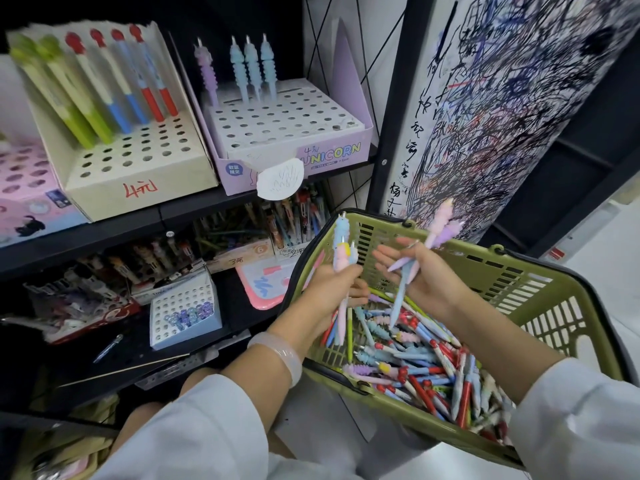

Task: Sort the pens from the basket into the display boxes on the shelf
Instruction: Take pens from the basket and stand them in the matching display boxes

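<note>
Pens (420, 362) heaped in the green basket (540, 292), near right. Over it, left hand (334, 284) grips a pastel pen bunch (343, 252) upright; right hand (427, 277) clasps purple-blue ones (438, 230). Farther left, the Unicorn display box (294, 129) holds four.

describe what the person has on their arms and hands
Both arms wear loose, pale white sleeves pushed up the forearms. The left wrist carries a translucent, milky bangle. The left hand and right hand are bare: no gloves, and no rings or watch that I can see.
</note>
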The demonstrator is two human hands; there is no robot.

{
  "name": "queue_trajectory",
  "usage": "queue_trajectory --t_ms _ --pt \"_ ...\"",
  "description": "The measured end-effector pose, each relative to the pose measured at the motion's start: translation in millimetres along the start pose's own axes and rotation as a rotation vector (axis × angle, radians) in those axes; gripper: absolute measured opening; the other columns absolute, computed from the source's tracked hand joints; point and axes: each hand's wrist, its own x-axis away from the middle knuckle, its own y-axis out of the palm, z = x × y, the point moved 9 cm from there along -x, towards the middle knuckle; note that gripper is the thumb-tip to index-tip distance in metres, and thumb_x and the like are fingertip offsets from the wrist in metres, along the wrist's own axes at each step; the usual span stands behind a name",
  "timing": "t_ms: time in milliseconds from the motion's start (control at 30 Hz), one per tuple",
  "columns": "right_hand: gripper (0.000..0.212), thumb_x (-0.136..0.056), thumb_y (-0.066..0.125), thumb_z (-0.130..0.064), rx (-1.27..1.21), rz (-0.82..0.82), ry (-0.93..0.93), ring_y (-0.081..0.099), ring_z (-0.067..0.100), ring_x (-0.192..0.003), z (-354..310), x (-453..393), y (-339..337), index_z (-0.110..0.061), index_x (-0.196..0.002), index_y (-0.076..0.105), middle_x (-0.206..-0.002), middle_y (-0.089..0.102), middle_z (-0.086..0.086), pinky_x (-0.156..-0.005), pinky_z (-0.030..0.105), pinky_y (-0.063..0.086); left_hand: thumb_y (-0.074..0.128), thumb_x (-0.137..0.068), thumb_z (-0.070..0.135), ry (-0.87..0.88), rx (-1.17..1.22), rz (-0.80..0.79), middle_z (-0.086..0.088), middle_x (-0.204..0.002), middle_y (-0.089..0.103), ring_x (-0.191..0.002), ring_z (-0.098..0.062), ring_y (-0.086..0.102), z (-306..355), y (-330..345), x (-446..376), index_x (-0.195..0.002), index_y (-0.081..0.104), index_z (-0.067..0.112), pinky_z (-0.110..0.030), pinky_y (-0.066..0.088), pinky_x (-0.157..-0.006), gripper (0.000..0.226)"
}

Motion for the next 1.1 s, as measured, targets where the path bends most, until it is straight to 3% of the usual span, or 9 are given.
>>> queue_trajectory --t_ms 167,267,367,400,533,767,867,967,1100 --pt "0.019 -0.099 0.039 -0.020 0.517 -0.064 -0.076 0.063 0.021 -0.087 15 2 28 -0.017 -0.108 0.055 -0.098 0.067 0.019 -0.077 0.034 0.054 0.057 -0.091 0.021 -0.038 -0.033 -0.090 -0.021 -0.105 0.065 -0.097 -0.035 0.063 -3 22 10 -0.093 0.061 0.016 -0.048 0.049 -0.093 0.007" --pt "0.033 -0.098 0.041 -0.033 0.728 -0.068 -0.119 0.060 -0.001 -0.082 10 3 36 -0.024 -0.130 0.044 -0.110 0.061 -0.004 -0.061 0.017 0.047 0.057 -0.091 0.016 -0.052 0.100 -0.130 -0.009 -0.074 0.070 -0.064 -0.021 0.067 0 21 14 -0.092 0.061 0.012 -0.033 0.058 -0.068 0.005" --pt "0.046 -0.098 0.040 -0.039 0.692 -0.136 -0.075 0.054 0.008 -0.099 14 1 39 -0.026 -0.142 0.034 -0.121 0.055 -0.006 -0.079 0.023 0.042 0.061 -0.088 0.010 -0.016 0.099 -0.073 0.001 -0.054 0.066 -0.044 -0.009 0.060 9 9 14 -0.088 0.061 0.010 -0.020 0.050 -0.047 0.001" --pt "0.041 -0.098 0.040 -0.036 0.621 -0.156 -0.069 0.059 0.008 -0.095 14 2 43 -0.028 -0.138 0.039 -0.120 0.056 -0.004 -0.075 0.023 0.045 0.061 -0.088 0.008 -0.005 0.105 -0.070 0.001 -0.053 0.065 -0.043 -0.008 0.059 12 9 17 -0.088 0.062 0.009 -0.019 0.049 -0.046 0.001" --pt "0.019 -0.100 0.038 -0.026 0.358 -0.150 -0.124 0.051 0.009 -0.043 10 8 62 -0.030 -0.106 0.055 -0.081 0.065 -0.004 -0.037 0.020 0.038 0.061 -0.086 0.004 0.009 0.227 -0.052 -0.005 -0.060 0.064 -0.047 -0.011 0.057 16 8 20 -0.085 0.064 0.012 -0.020 0.048 -0.046 0.009" --pt "0.026 -0.100 0.039 -0.023 0.409 -0.046 -0.303 0.069 0.012 -0.079 -9 13 65 -0.015 -0.096 0.064 -0.091 0.071 0.001 -0.061 0.024 0.055 0.063 -0.082 0.007 0.108 0.097 0.175 -0.002 -0.061 0.058 -0.052 -0.010 0.053 23 -24 23 -0.088 0.063 0.009 -0.019 0.044 -0.053 0.006" --pt "0.025 -0.101 0.037 -0.018 0.438 0.043 -0.376 0.068 0.007 -0.067 -20 18 63 -0.013 -0.092 0.059 -0.078 0.070 -0.003 -0.059 0.021 0.055 0.060 -0.080 0.002 0.193 0.154 0.226 -0.004 -0.067 0.060 -0.056 -0.013 0.054 32 -32 29 -0.090 0.060 0.011 -0.025 0.047 -0.061 0.014" --pt "0.021 -0.100 0.036 -0.017 0.645 0.054 -0.381 0.046 0.004 -0.038 -20 28 66 -0.018 -0.091 0.055 -0.052 0.059 -0.008 -0.042 0.021 0.039 0.059 -0.080 0.001 0.233 0.192 0.232 -0.005 -0.070 0.062 -0.056 -0.012 0.058 39 -36 35 -0.092 0.058 0.011 -0.028 0.052 -0.064 0.016" --pt "0.014 -0.099 0.039 -0.025 0.848 -0.066 -0.451 0.053 0.000 -0.058 -5 44 89 -0.020 -0.102 0.052 -0.069 0.058 -0.014 -0.050 0.013 0.041 0.061 -0.086 0.006 0.285 0.300 0.188 -0.005 -0.081 0.068 -0.068 -0.013 0.066 50 -31 46 -0.089 0.061 0.019 -0.027 0.056 -0.064 0.013"
